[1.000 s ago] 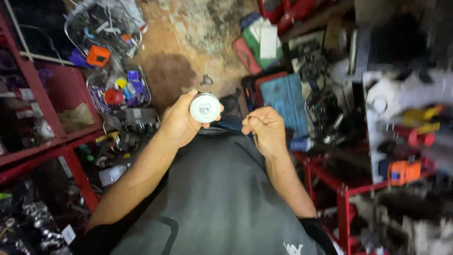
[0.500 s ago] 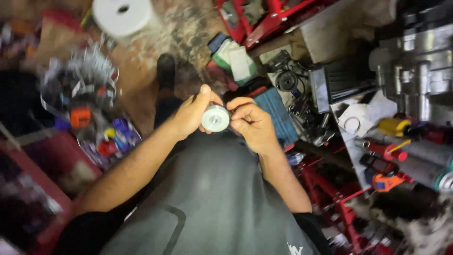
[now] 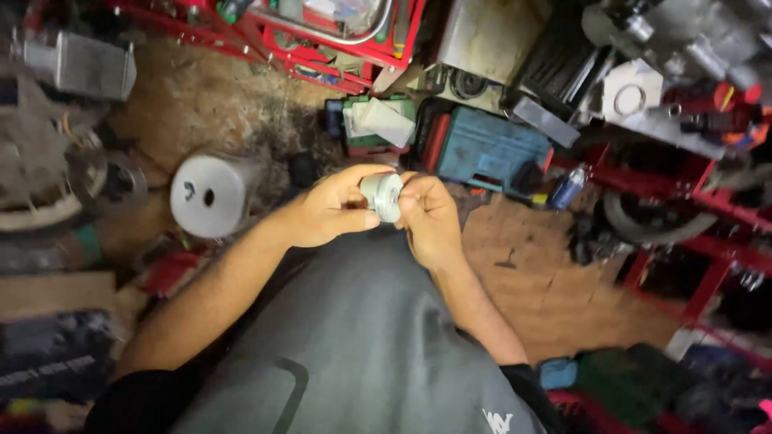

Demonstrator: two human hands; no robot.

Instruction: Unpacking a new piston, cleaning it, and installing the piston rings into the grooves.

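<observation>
My left hand [image 3: 326, 210] is curled around a small round silver part [image 3: 381, 195], thumb under it and fingers over the top, so the hand is closed on the part. My right hand [image 3: 428, 215] meets it from the three o'clock side, fingertips pinched against the face of the same part; that hand is also closed, with no gap between fingers and metal. The part sits between both hands, held in front of my chest above my grey shirt [image 3: 354, 337], near the middle of the view. It looks like a short cylinder with a ribbed edge; finer detail is too blurred to tell.

Surroundings, read from the part as centre:
- At nine o'clock, on the dirt floor [image 3: 201, 104], a pale grey can [image 3: 211, 195] lies on its side, its round end with two holes facing me. It is well apart from my left hand.
- At one o'clock, a blue tool case [image 3: 490, 149] lies on the floor, near my right hand but not touching it.
- At twelve o'clock, a green box with white sheets [image 3: 378, 120] rests just beside the blue case.
- At eleven to twelve o'clock, a red metal rack [image 3: 322, 48] runs along the top.
- At three o'clock, red shelving [image 3: 683, 201] holds dark parts and a tyre [image 3: 643, 221].
</observation>
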